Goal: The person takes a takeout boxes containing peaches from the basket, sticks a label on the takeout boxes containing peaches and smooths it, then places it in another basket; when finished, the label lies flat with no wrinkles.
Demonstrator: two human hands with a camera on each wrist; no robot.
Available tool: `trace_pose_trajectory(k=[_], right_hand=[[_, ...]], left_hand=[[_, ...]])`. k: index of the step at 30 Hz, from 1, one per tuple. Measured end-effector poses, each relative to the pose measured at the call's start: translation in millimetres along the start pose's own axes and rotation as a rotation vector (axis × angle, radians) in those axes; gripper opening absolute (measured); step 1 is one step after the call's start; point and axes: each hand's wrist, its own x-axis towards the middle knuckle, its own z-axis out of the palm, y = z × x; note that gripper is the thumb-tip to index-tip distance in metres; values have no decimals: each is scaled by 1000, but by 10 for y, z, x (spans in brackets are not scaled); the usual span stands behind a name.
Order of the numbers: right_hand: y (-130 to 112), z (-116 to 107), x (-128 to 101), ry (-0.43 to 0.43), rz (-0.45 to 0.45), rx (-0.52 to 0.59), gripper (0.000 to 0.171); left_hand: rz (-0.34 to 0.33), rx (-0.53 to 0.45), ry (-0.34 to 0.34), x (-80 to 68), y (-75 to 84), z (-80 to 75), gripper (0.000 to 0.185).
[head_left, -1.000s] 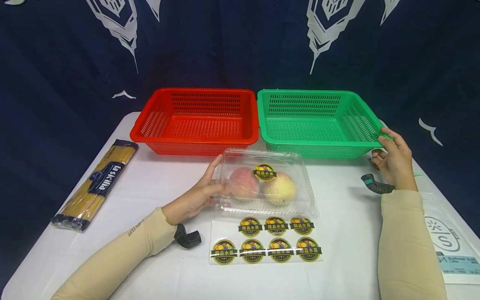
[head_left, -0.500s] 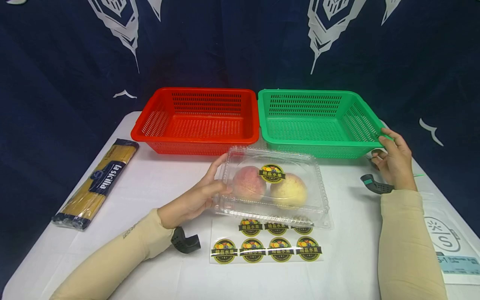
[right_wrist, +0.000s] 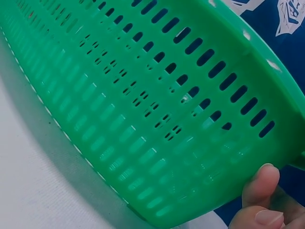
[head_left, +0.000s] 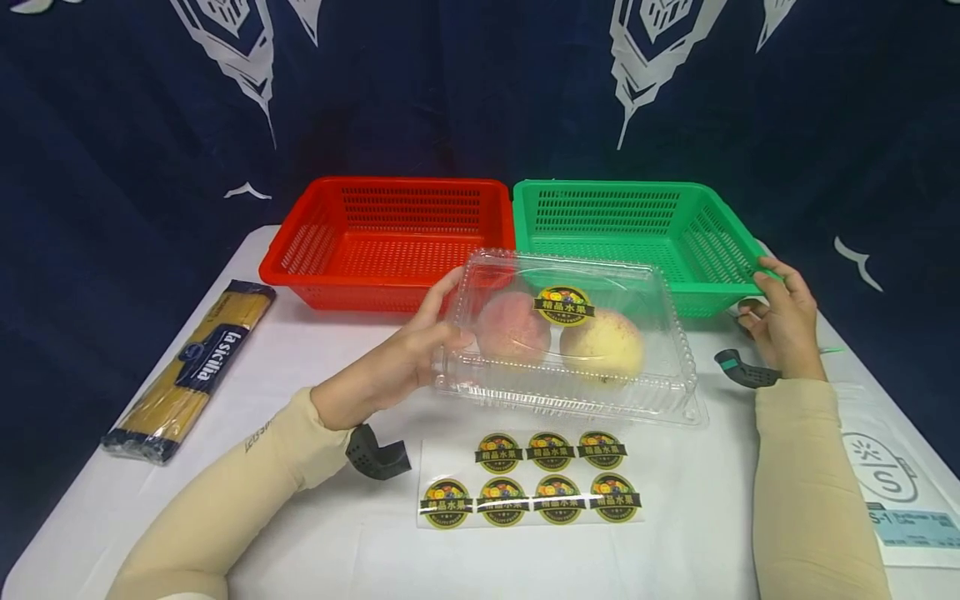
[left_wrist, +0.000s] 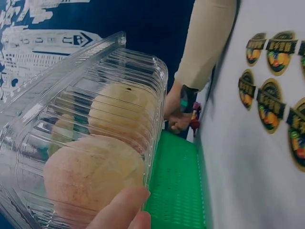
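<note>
In the lower middle of the head view a sheet of round stickers point(head_left: 531, 489) lies flat on the white table point(head_left: 315, 358). Just above it, at the centre of the frame, the left hand point(head_left: 401, 358) grips the left end of the clear clamshell box point(head_left: 570, 337), thumb on the lid and fingers under it, and the box is off the table and tilted. Inside are two peaches point(head_left: 558, 333). The thin plastic probably flexes and is slippery, and the fruit makes it heavy on the free side, so a hold under the base seems safer than one on the rim. At the right the right hand point(head_left: 780, 321) pinches the near corner of the green basket point(head_left: 637, 229). The red basket point(head_left: 397, 233) stands beside it at the upper middle.
</note>
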Motion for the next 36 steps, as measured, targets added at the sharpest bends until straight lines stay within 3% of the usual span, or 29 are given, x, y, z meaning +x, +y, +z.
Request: trace_pose_trajectory(k=[26, 36], right_hand=[[51, -1, 21, 23, -18, -33, 24], [62, 3, 9, 36, -39, -69, 20]], left_hand=[[16, -210, 133, 968, 418, 265, 97], [49, -207, 141, 1363, 473, 363, 94]])
